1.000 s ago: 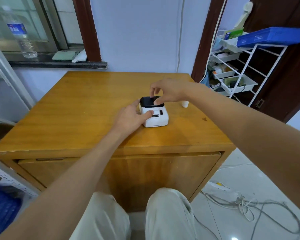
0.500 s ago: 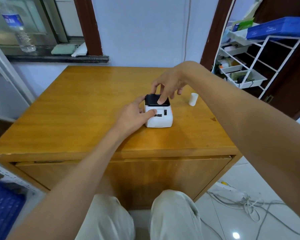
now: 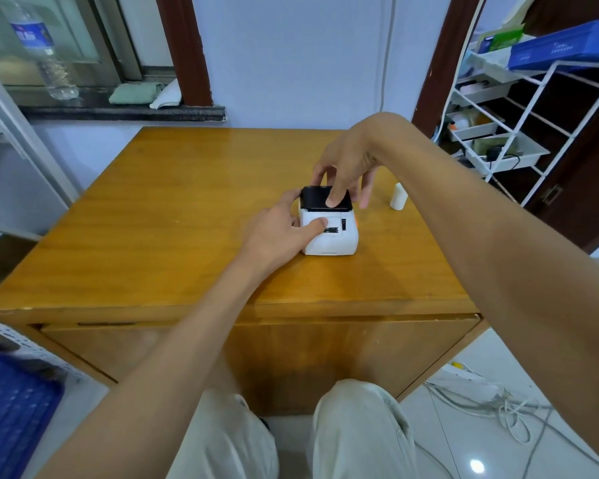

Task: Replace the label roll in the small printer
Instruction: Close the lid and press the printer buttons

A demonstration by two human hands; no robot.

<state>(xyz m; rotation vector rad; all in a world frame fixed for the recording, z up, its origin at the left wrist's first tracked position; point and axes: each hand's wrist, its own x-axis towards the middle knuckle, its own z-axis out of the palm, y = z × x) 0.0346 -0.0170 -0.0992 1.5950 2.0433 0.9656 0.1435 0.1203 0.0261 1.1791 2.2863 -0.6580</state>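
A small white printer (image 3: 336, 238) with a black lid (image 3: 313, 199) sits on the wooden table (image 3: 173, 216), right of centre. My left hand (image 3: 281, 229) holds the printer's left side, thumb resting on its white top. My right hand (image 3: 346, 167) reaches down over the back, index fingertip on the black lid and the other fingers around its edges. The lid looks down. A white label roll (image 3: 398, 197) stands upright on the table just right of the printer, apart from both hands.
A white wire rack (image 3: 519, 108) with trays and a blue bin stands to the right. A water bottle (image 3: 45, 57) is on the window sill at the back left. Cables (image 3: 498, 406) lie on the floor by the table's right side. My knees are under the front edge.
My right hand has shifted from the lid's front edge to pressing on top of it with the index finger. The left hand has stayed on the printer. The head view moved slightly.
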